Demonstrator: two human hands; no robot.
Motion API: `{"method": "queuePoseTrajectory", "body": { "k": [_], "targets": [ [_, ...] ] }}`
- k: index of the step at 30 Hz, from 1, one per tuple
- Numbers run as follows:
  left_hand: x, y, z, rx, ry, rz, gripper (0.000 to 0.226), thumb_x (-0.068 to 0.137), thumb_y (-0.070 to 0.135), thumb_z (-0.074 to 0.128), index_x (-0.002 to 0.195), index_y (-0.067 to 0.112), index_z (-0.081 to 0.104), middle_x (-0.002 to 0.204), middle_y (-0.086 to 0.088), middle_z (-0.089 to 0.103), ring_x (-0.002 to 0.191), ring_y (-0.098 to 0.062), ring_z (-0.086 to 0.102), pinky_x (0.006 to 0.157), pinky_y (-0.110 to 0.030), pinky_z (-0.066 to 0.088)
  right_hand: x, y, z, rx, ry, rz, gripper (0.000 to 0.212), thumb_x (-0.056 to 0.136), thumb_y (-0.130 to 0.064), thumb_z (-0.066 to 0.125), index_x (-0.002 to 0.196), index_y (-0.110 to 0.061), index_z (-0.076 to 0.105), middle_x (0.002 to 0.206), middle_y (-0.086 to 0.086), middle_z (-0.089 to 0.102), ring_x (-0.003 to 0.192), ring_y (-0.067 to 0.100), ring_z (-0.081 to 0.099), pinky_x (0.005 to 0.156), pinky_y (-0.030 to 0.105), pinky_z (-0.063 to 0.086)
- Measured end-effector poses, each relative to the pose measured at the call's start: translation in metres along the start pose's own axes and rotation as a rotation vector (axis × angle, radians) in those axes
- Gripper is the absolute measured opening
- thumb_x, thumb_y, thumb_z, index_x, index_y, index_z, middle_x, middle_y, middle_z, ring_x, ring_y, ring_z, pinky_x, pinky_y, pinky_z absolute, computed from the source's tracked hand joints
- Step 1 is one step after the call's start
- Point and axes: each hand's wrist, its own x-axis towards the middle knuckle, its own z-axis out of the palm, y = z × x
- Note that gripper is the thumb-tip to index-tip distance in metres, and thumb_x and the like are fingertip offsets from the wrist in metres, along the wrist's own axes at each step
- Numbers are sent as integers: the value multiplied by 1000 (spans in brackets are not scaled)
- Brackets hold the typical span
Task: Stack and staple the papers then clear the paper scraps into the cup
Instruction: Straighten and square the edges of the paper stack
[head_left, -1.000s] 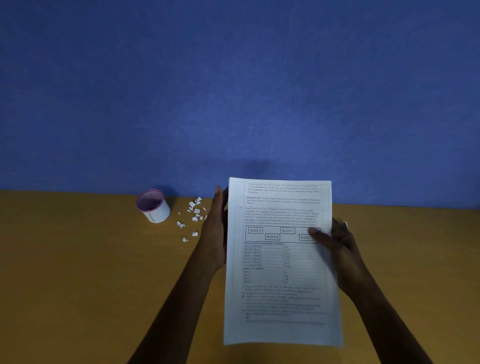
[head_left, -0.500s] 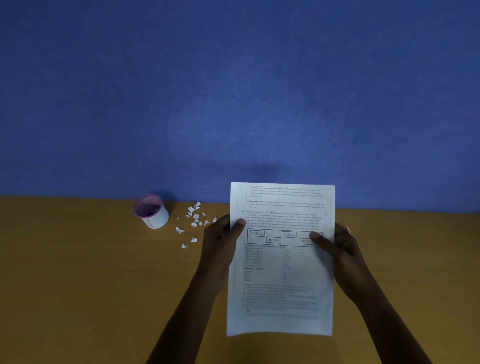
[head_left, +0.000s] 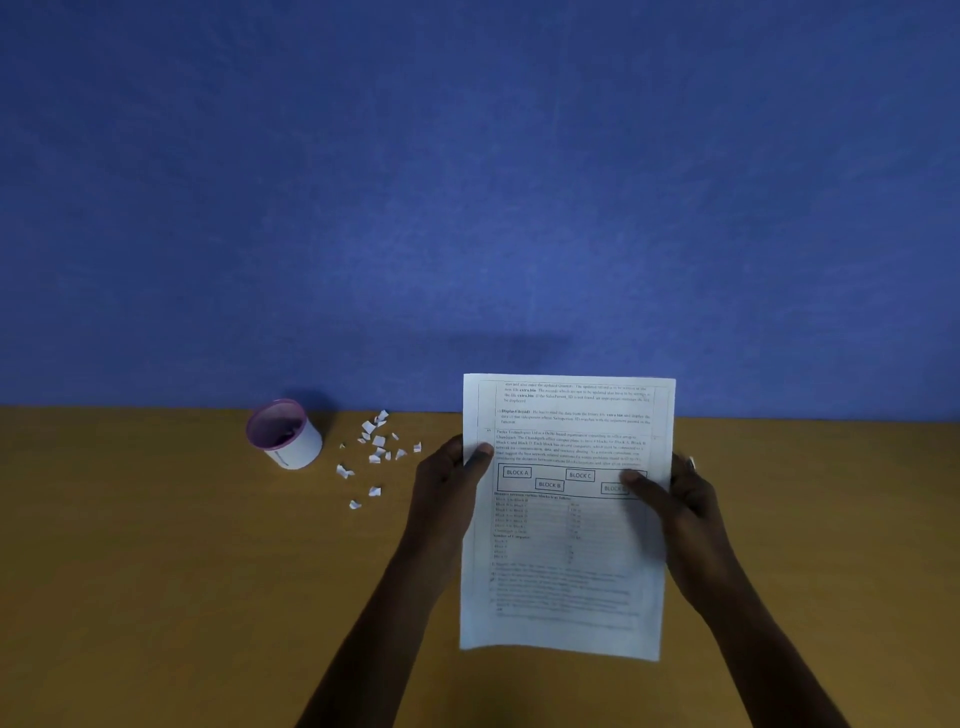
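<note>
papers held upright over the desk, left hand and right hand each pinching a side edge; likely light, floppy sheets, best gripped mid-edge; scraps lie beside the cup

Dim light, soft shadows, blurred lower text

Blue wall behind a wooden desk

A plain, matte blue wall fills the far upper half of the view, meeting an ochre-brown desk along a straight, nearly level line. The light is dim and even, brightest at the wall's centre, with a soft dark shadow low on the wall near the middle.
</note>
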Motion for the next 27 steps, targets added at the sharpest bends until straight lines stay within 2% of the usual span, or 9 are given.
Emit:
{"method": "queuePoseTrajectory", "body": {
  "k": [6, 11, 13, 15, 17, 20, 22, 25, 27],
  "targets": [
    [6, 0, 11, 48, 89, 48, 19, 104, 24, 58, 113, 24, 74, 110, 9, 78, 104, -11, 72, 82, -29, 52, 11, 3, -1, 2, 8, -10, 31, 95, -1, 63, 123, -14, 69, 116, 4, 77, 108, 28, 73, 90, 44, 56],
    [12, 7, 15, 33, 102, 68, 16, 101, 20, 62, 106, 24, 77, 105, 11, 80, 96, -4, 73, 79, -24, 51, 24, 8, -11, 33, -73, 11, 35, 96, -3, 62, 130, -12, 67, 127, 9, 73, 118, 34, 68, 102, 54, 51],
    [14, 12, 14, 53, 78, 94, 15, 101, 19, 63, 103, 24, 77, 103, 11, 80, 95, -3, 73, 79, -26, 51, 28, 3, -15, 38, -111, 10, 32, 100, -13, 59, 131, -13, 66, 127, 8, 73, 116, 31, 69, 97, 51, 54],
    [17, 17, 12, 103, 47, 141, 16, 101, 19, 63, 102, 25, 77, 102, 14, 80, 95, -3, 73, 80, -29, 51, 34, 0, -19, 14, -127, -6, 34, 103, -32, 54, 129, -14, 68, 123, 10, 74, 112, 31, 71, 89, 48, 56],
    [21, 24, 9, 186, 17, 191, 20, 102, 19, 61, 98, 34, 74, 99, 22, 78, 93, 1, 72, 78, -28, 53, 49, 5, -29, -38, -61, -12, 38, 106, -40, 48, 115, -12, 73, 108, 15, 77, 99, 34, 73, 80, 46, 57],
    [27, 33, 1, 318, -28, 269, 22, 103, 18, 61, 99, 35, 73, 101, 20, 78, 94, 0, 72, 81, -32, 55, 77, 25, -49, -301, 118, -80, 22, 105, -22, 56, 101, -9, 73, 93, 9, 78, 85, 27, 73, 78, 48, 58],
    [33, 37, -6, 397, -55, 321, 17, 102, 19, 61, 104, 30, 75, 103, 14, 79, 97, 0, 71, 81, -29, 56, 97, 45, -67, -602, 203, -157, 8, 97, -9, 67, 99, -8, 74, 97, 6, 78, 88, 22, 73, 83, 48, 61],
    [43, 47, -15, 561, -87, 402, 19, 99, 31, 61, 108, 21, 75, 102, 9, 78, 97, -3, 72, 79, -24, 54, 120, 69, -89, -924, 259, -130, 29, 89, -17, 78, 114, -4, 71, 115, 15, 74, 101, 31, 71, 88, 43, 58],
    [48, 53, -20, 668, -105, 448, 15, 99, 32, 62, 101, 22, 73, 93, 12, 76, 89, 2, 70, 73, -15, 49, 129, 78, -95, -1036, 269, -81, 46, 85, -18, 81, 124, 2, 66, 124, 24, 68, 110, 38, 66, 91, 42, 53]
  ]
}}
